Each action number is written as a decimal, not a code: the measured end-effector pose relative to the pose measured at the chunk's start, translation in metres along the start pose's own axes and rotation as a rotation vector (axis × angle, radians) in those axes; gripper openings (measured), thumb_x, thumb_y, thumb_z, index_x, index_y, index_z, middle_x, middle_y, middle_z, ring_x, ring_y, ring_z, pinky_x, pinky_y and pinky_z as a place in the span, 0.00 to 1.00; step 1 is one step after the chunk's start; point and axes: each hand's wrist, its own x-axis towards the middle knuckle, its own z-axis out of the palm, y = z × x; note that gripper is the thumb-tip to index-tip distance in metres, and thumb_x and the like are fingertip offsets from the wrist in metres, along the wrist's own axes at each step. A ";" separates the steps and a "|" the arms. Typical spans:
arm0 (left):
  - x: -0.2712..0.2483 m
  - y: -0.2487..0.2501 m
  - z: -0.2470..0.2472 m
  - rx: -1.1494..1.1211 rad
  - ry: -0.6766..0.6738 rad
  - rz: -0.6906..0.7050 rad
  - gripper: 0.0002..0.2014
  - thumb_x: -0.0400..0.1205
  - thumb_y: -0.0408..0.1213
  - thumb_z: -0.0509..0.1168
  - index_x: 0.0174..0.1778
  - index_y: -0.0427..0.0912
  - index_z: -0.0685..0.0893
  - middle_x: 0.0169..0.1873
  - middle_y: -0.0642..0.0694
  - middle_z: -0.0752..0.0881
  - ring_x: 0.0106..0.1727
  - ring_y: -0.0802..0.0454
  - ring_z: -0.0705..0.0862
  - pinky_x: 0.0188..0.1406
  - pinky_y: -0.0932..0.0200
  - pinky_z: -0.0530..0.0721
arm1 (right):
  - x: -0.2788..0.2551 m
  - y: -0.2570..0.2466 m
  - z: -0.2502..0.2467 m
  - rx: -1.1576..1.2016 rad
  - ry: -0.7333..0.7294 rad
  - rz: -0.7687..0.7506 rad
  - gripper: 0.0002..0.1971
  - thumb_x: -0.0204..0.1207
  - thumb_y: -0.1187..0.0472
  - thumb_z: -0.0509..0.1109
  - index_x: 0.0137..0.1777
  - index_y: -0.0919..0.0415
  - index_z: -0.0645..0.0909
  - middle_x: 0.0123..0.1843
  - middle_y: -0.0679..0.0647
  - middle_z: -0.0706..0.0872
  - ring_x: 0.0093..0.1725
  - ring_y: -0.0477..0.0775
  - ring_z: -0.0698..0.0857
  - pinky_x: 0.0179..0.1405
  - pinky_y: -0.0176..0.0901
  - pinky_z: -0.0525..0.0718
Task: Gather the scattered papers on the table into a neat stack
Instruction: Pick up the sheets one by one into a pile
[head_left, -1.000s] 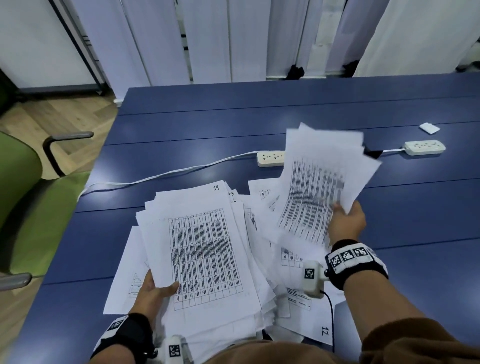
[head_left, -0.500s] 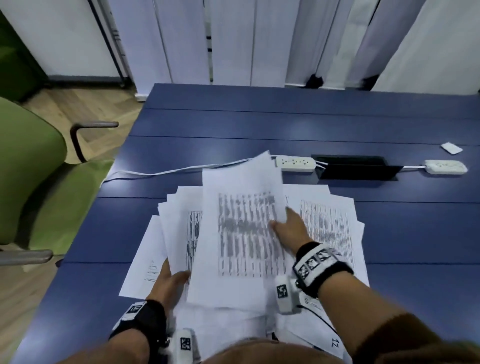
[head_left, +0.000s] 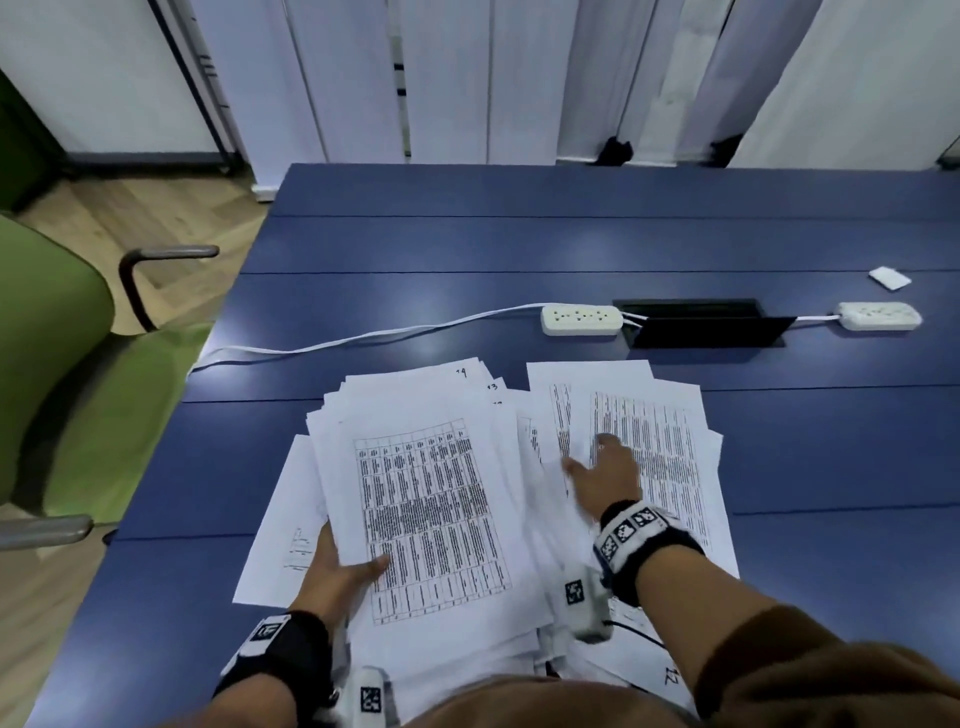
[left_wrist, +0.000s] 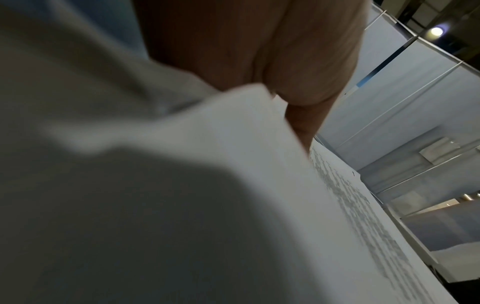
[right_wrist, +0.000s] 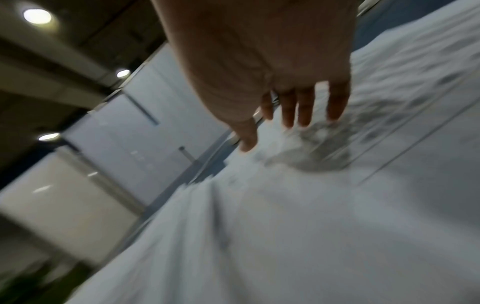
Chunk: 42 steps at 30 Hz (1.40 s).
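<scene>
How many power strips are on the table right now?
2. One power strip lies just left of the black cable hatch; the other strip lies right of it, near the table's right edge. None seems hidden.

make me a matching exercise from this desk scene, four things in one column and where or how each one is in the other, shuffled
Things:
1. left hand
2. right hand
3. green chair
4. small white card

Places or states:
A. far right on the table, beyond a power strip
B. fingers spread flat on the right-side sheets
C. off the table's left edge
D. gripping the near-left edge of the big paper pile

Pairs: 1-D, 2-B, 3-C, 4-A
</scene>
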 end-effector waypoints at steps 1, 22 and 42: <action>-0.002 0.002 0.001 0.008 0.010 0.004 0.37 0.72 0.15 0.71 0.74 0.45 0.70 0.65 0.45 0.84 0.67 0.45 0.82 0.66 0.48 0.78 | 0.008 0.016 -0.018 -0.096 0.112 0.135 0.32 0.73 0.48 0.74 0.73 0.61 0.68 0.69 0.64 0.74 0.70 0.66 0.73 0.68 0.64 0.74; -0.003 0.004 0.001 0.042 0.012 0.028 0.35 0.73 0.16 0.71 0.74 0.43 0.70 0.64 0.43 0.84 0.65 0.42 0.82 0.69 0.45 0.74 | 0.016 0.031 -0.082 0.156 0.169 0.184 0.10 0.73 0.66 0.75 0.52 0.67 0.82 0.48 0.65 0.88 0.42 0.61 0.83 0.42 0.47 0.81; -0.010 0.016 0.010 -0.120 0.020 -0.066 0.38 0.82 0.45 0.67 0.84 0.50 0.52 0.82 0.47 0.64 0.81 0.45 0.65 0.82 0.42 0.56 | -0.047 -0.093 -0.064 0.686 -0.153 -0.277 0.17 0.70 0.72 0.77 0.57 0.64 0.79 0.50 0.57 0.89 0.45 0.52 0.89 0.46 0.45 0.89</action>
